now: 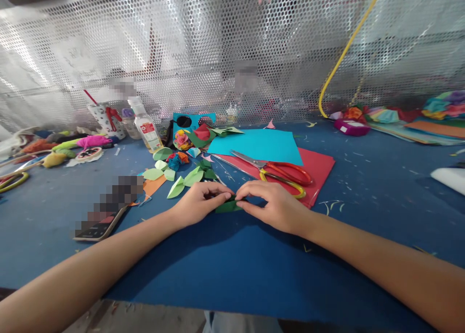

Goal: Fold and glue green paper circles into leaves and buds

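Observation:
A small piece of dark green paper (228, 207) is pinched between my two hands, low over the blue table. My left hand (199, 202) grips its left part with thumb and fingers. On the other side my right hand (276, 206) pinches it, the fingertips of both hands almost meeting. The fingers partly cover the paper, so its full shape is hidden. Light green paper leaves (192, 176) lie just beyond my left hand. Scissors (276, 170) with red and yellow handles rest behind my right hand, on red sheets (321, 166) and a bright blue sheet (257, 146).
A phone (105, 221) lies left of my left hand. Behind it stand a glue bottle (148, 129) and a patterned cup (103, 117). Colourful yarn (96, 142) sits at the left. A purple box (351, 127) is at the back right, before a perforated metal screen (232, 47).

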Tool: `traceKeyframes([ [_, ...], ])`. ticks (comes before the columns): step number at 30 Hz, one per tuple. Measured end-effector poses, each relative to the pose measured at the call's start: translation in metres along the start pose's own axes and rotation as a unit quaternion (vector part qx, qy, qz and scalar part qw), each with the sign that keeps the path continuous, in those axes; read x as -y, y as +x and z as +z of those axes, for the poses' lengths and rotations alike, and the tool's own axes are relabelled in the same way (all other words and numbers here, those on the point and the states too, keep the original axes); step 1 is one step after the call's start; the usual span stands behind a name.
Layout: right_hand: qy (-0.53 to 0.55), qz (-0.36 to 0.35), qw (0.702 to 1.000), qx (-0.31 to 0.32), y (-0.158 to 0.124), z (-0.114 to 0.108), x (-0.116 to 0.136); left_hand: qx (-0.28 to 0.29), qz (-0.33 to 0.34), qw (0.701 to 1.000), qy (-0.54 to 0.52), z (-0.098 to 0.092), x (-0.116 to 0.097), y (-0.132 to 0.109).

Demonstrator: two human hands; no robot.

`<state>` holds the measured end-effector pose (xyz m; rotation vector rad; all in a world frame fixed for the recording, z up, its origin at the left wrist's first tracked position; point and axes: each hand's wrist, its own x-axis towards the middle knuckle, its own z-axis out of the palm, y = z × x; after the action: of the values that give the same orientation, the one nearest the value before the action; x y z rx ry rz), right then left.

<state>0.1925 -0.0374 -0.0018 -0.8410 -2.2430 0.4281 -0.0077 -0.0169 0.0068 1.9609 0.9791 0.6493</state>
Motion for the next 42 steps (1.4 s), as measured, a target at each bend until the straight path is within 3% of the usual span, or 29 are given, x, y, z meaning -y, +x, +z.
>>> traceKeyframes([
  [31, 0.009, -0.006, 1.0, 0.016, -0.0002, 0.0002, -0.0011, -0.002, -0.001, 1.0, 0.026, 0.0008, -0.0031, -0.001],
  [42, -0.023, 0.014, 0.995, 0.092, -0.0002, 0.0038, -0.0022, 0.009, 0.007, 0.999, 0.05, -0.0004, -0.0005, -0.0015],
])
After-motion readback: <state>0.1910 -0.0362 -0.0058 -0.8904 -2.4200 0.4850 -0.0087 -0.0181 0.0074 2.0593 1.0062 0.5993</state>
